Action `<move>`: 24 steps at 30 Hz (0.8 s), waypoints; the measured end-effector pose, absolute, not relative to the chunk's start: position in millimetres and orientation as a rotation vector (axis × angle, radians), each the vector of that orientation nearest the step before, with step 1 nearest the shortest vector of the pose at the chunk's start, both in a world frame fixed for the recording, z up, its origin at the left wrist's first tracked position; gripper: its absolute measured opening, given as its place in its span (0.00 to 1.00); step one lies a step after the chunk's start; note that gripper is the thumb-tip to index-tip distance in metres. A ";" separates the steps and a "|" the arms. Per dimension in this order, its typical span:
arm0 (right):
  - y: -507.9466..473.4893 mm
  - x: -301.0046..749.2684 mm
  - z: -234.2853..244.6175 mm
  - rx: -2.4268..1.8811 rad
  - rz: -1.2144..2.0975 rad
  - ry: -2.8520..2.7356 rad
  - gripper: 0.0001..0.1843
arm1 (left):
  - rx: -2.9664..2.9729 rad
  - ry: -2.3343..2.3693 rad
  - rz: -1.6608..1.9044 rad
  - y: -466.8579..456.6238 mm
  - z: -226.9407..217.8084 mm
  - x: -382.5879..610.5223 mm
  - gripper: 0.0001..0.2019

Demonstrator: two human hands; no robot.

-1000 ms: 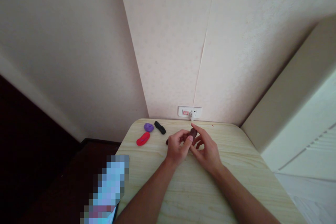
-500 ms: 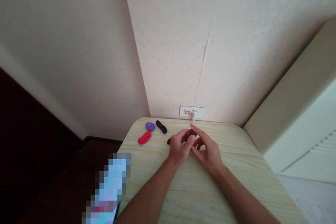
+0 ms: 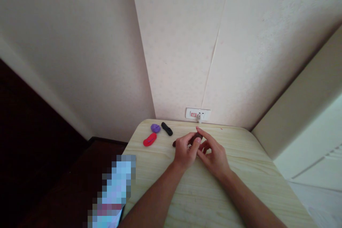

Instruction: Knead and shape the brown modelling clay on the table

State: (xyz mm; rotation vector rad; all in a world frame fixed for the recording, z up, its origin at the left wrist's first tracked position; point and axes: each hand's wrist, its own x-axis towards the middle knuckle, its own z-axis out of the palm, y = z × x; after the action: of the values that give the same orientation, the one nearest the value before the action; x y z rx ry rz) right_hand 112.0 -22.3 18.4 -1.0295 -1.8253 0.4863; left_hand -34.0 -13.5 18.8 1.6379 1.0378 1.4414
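Both hands meet over the far middle of a light wooden table (image 3: 203, 192). My left hand (image 3: 185, 151) and my right hand (image 3: 213, 153) pinch a small dark brown lump (image 3: 196, 137) between their fingertips; most of it is hidden by the fingers. A second small dark brown bit (image 3: 174, 144) lies on the table just left of my left hand. Further left lie a red piece (image 3: 149, 139), a purple piece (image 3: 155, 128) and a black piece (image 3: 167, 129), all apart from my hands.
A white wall socket (image 3: 198, 113) with a plug sits just behind the table's far edge. A white cabinet (image 3: 307, 114) stands at the right. A dark floor (image 3: 40, 171) lies to the left, and a blurred-out patch (image 3: 114, 192) sits by the table's near left corner.
The view has drifted slightly, shifting everything to the right. The brown lump has sunk lower between my fingers, and my fingertips have closed more tightly round it.
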 end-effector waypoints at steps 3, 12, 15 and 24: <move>-22.9 111.6 18.8 -1.027 0.494 -1.829 0.32 | 1.617 0.986 1.469 -13.8 20.3 -34.7 0.19; -23.5 112.6 17.1 -1.050 0.498 -1.836 0.33 | 1.598 0.978 1.485 -13.8 20.3 -32.7 0.20; -23.8 113.0 17.3 -1.059 0.501 -1.838 0.33 | 1.590 0.970 1.483 -13.9 20.0 -32.4 0.19; -23.4 113.3 16.8 -1.073 0.492 -1.835 0.33 | 1.585 0.988 1.465 -14.4 19.1 -32.4 0.16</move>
State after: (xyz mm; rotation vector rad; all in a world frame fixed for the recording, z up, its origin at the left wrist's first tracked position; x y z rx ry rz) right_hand 113.3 -23.4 16.8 -1.0728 -1.8353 0.4919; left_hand -32.4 -14.4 19.1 1.5854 0.9875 1.4654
